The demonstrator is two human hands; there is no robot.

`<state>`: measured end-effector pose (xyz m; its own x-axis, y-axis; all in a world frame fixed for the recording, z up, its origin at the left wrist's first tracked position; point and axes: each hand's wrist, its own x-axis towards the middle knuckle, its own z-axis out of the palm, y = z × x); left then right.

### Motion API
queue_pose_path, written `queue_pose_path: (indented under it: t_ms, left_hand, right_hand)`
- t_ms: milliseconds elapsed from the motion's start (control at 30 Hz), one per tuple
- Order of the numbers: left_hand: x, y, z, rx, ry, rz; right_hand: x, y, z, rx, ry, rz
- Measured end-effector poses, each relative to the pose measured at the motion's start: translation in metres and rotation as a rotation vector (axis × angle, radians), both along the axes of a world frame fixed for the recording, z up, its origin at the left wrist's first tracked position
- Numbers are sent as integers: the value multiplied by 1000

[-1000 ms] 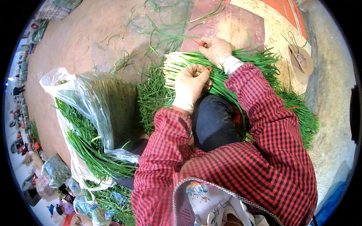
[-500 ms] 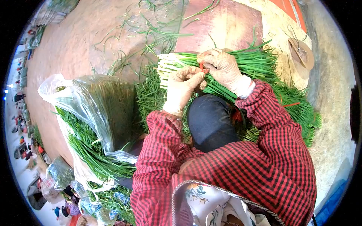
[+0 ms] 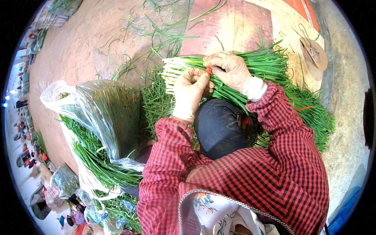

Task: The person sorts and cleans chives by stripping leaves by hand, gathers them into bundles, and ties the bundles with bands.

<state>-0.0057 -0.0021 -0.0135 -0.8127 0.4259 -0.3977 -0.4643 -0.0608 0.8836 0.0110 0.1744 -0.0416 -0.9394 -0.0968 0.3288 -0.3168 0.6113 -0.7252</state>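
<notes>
A thick bundle of garlic chives (image 3: 266, 64) lies across above my dark-trousered knee, its pale stem ends to the left and green leaves to the right. A red tie (image 3: 208, 70) goes round it near the stems. My left hand (image 3: 190, 88), in a pale glove, pinches the tie between thumb and finger on the near side. Gloved the same way, my right hand (image 3: 231, 72) is closed at the tie from the right, its fingers over the bundle's top. The part of the tie between the fingertips is mostly hidden.
More tied chives (image 3: 309, 117) lie at the right. A clear plastic bag (image 3: 105, 113) of chives stands at the left. Loose leaves (image 3: 168, 35) litter the floor beside a reddish board (image 3: 231, 23). A tan hat-like disc (image 3: 315, 54) lies at the upper right.
Both hands stay at the red tie. The fingertips have drawn closer together over it, and my left hand has shifted slightly.
</notes>
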Motion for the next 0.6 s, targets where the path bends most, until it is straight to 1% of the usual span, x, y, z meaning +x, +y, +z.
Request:
queue_pose_path:
  t_ms: [133,200,233,300,333,367,400,467,533,567,600]
  left_hand:
    - [-2,6,2,-104,24,22]
    - [-2,10,6,-156,23,42]
    - [-2,11,5,-153,23,38]
    - [-2,13,2,-245,94,17]
    - [-1,15,2,-245,93,18]
    - [0,16,1,-269,132,6]
    - [1,16,1,-295,172,-6]
    - [2,14,0,-333,201,-22]
    - [1,15,7,-321,208,-26]
    - [2,12,11,-273,119,-29]
    - [2,9,12,-271,118,-29]
  right_hand:
    - [7,8,19,4,23,40]
    - [10,9,23,-12,-123,81]
    - [10,9,25,74,-94,79]
    - [8,10,18,62,-44,94]
    - [8,8,12,40,5,115]
    - [9,5,8,-20,-14,40]
    - [10,2,4,-26,-15,42]
    - [10,-1,0,-161,-35,-9]
    - [10,-2,5,-141,-61,-45]
    - [11,-2,7,-135,-131,-86]
    - [10,-2,8,-128,-199,-127]
